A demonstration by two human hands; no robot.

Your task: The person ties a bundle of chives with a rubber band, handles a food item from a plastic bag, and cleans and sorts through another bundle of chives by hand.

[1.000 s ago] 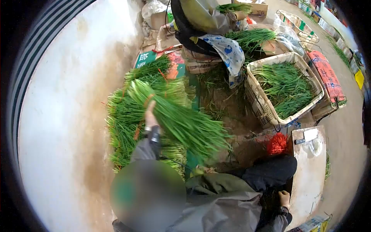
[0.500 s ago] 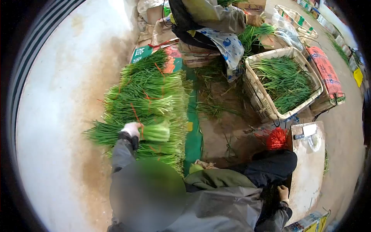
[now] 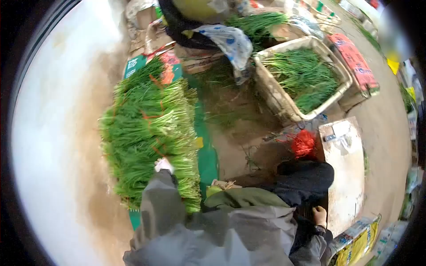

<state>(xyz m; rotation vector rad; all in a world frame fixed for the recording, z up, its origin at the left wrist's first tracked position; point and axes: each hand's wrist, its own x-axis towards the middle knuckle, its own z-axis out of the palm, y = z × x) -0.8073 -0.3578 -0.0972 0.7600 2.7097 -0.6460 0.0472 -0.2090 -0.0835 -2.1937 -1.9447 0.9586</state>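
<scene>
My left hand (image 3: 164, 165), in a pale glove, rests on a long pile of green scallion-like bundles (image 3: 146, 128). Orange-red ties circle the bundles, and one tie lies just above the fingers. Blur hides whether those fingers grip a bundle or only touch it. My right hand (image 3: 318, 216) is bare and low on the right, its fingers curled beside the left edge of a worn white board (image 3: 346, 177). What those fingers may hold is hidden.
A cream plastic crate (image 3: 301, 117) holds loose greens. Red tie strands (image 3: 304, 144) lie beside the board, which carries a knife (image 3: 341, 129). Another person (image 3: 186, 22) works at the top with a plastic apron. A white wall (image 3: 49, 133) borders the left.
The bundle that my left hand gripped above the pile now lies among the others, and the hand is lower. The whole view has shifted. My right hand stays by the board.
</scene>
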